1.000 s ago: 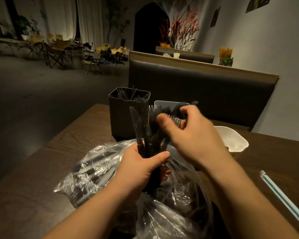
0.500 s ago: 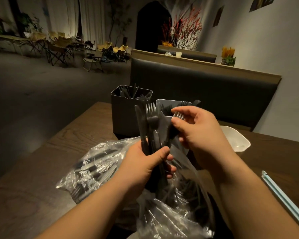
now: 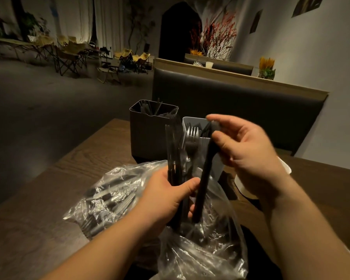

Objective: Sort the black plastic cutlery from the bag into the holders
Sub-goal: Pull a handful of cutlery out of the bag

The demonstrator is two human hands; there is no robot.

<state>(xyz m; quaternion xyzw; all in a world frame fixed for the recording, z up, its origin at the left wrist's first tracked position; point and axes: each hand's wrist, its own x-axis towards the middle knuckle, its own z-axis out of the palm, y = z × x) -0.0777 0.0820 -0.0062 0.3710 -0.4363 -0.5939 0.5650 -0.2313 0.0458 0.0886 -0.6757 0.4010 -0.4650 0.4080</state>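
Observation:
My left hand (image 3: 170,191) grips an upright bundle of black plastic cutlery (image 3: 175,150) above a crumpled clear plastic bag (image 3: 200,251) that holds more cutlery. My right hand (image 3: 245,150) pinches one black fork (image 3: 203,178) near its head, its handle hanging down beside the bundle. Behind the hands stand two holders: a dark one (image 3: 148,134) on the left with several black pieces inside, and a white one (image 3: 192,122) on the right with fork heads showing.
The wooden table (image 3: 73,178) carries a white dish (image 3: 285,168), mostly hidden behind my right wrist. A dark padded bench back (image 3: 240,102) runs behind the table. The table's left edge drops off to an open floor with folding chairs far away.
My right hand has drawn one fork out of the bundle and lifted it up and to the right. The left hand keeps its grip on the remaining cutlery.

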